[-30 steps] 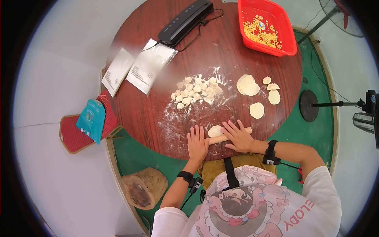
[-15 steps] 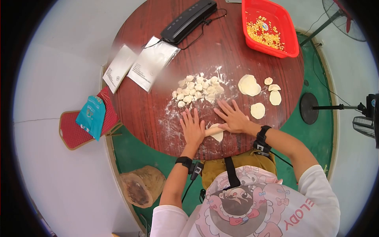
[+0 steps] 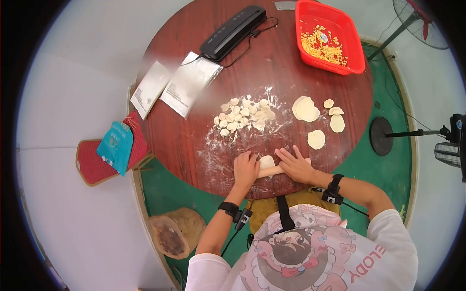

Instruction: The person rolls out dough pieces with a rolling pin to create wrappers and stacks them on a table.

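A pale wooden rolling pin [image 3: 273, 170] lies across a thin dough wrapper [image 3: 266, 162] near the table's front edge. My left hand [image 3: 246, 169] is at the pin's left end, its fingers curled in around it. My right hand [image 3: 297, 167] rests over the right part of the pin with its fingers stretched out and spread; the pin's tip shows past it. Beyond my hands, several small lumps of dough [image 3: 243, 114] sit in scattered flour. Rolled wrappers [image 3: 306, 109] lie to the right, with another single round wrapper [image 3: 316, 139] closer to my right hand.
Farther back on the round table [image 3: 189, 150] are a red basket [image 3: 357, 43] with yellow bits in it, a black sealing machine [image 3: 233, 33] with a cord, and silvery bags [image 3: 187, 89]. A chair [image 3: 89, 162] holding a blue bag [image 3: 116, 145] stands left; fans stand right.
The rolling pin has come back toward me, uncovering more of the wrapper beyond it. My left fingers, stretched before, are now curled. My right hand has moved nearer my body.
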The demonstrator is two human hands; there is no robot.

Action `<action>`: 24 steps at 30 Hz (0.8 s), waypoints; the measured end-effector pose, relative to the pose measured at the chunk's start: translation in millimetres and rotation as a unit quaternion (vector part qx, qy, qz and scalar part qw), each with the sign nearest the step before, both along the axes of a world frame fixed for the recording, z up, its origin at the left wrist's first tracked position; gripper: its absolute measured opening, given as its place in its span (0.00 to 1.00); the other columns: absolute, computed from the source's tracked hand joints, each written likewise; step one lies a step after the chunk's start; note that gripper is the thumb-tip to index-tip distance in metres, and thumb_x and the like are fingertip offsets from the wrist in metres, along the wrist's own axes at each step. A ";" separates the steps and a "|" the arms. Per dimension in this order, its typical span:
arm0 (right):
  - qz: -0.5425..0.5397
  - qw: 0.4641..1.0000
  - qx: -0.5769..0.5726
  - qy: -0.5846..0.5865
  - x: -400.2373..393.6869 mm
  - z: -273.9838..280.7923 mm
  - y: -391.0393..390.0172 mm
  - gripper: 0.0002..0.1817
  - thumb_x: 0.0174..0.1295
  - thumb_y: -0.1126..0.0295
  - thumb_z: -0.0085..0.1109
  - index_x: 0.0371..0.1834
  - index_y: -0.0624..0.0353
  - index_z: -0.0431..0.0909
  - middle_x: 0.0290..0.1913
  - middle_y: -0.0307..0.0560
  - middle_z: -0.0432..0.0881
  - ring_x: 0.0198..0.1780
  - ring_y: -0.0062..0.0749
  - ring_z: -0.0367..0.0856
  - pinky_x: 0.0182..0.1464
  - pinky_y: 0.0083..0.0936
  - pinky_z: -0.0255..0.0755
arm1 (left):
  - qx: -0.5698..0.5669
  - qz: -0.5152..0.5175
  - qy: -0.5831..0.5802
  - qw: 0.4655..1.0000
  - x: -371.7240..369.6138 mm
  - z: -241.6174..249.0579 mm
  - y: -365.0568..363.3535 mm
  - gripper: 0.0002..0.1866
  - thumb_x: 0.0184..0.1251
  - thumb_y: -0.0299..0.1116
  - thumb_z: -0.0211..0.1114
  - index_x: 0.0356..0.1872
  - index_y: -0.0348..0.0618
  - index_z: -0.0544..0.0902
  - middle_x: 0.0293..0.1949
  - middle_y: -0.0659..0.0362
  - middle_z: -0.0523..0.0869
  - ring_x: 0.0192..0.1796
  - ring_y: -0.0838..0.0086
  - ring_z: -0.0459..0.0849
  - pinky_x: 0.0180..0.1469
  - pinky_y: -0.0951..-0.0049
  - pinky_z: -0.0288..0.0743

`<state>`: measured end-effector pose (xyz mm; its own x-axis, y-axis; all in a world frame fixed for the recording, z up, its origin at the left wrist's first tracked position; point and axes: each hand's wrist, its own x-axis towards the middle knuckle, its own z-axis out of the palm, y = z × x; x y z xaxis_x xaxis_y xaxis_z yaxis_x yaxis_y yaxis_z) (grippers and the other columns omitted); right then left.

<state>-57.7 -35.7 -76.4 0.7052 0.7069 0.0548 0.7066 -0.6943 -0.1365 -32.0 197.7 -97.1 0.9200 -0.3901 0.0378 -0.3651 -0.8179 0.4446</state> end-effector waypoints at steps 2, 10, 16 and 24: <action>0.006 1.000 0.001 0.002 -2.0 8.1 -4.7 0.13 0.50 0.69 0.56 0.39 0.58 0.72 0.69 0.56 0.56 0.71 0.43 0.53 0.64 0.56 0.50 | 0.048 0.001 0.030 0.998 1.8 11.1 -14.2 0.17 0.55 0.36 0.64 0.45 0.40 0.78 0.45 0.52 0.77 0.51 0.57 0.74 0.52 0.56 0.63; 0.035 0.999 0.000 0.029 -25.2 32.6 -48.5 0.15 0.48 0.68 0.59 0.39 0.57 0.72 0.68 0.53 0.60 0.70 0.42 0.55 0.65 0.56 0.49 | -0.031 0.094 0.158 0.982 -1.0 3.1 -27.5 0.13 0.49 0.32 0.67 0.37 0.42 0.78 0.34 0.52 0.78 0.39 0.55 0.79 0.39 0.58 0.72; -0.028 0.997 0.025 0.061 -41.4 39.8 -68.3 0.15 0.49 0.66 0.61 0.40 0.55 0.72 0.65 0.50 0.62 0.70 0.44 0.55 0.66 0.56 0.49 | -0.026 0.120 0.179 0.976 -0.9 2.4 -30.1 0.08 0.49 0.29 0.66 0.30 0.37 0.79 0.27 0.48 0.81 0.34 0.53 0.81 0.38 0.59 0.74; -0.051 0.995 0.033 0.077 -50.7 51.1 -86.2 0.16 0.50 0.66 0.61 0.42 0.55 0.71 0.65 0.50 0.63 0.70 0.45 0.54 0.66 0.59 0.47 | -0.208 0.140 0.302 0.920 2.2 31.4 -40.5 0.08 0.56 0.29 0.64 0.31 0.35 0.78 0.32 0.50 0.84 0.32 0.63 0.85 0.32 0.68 0.77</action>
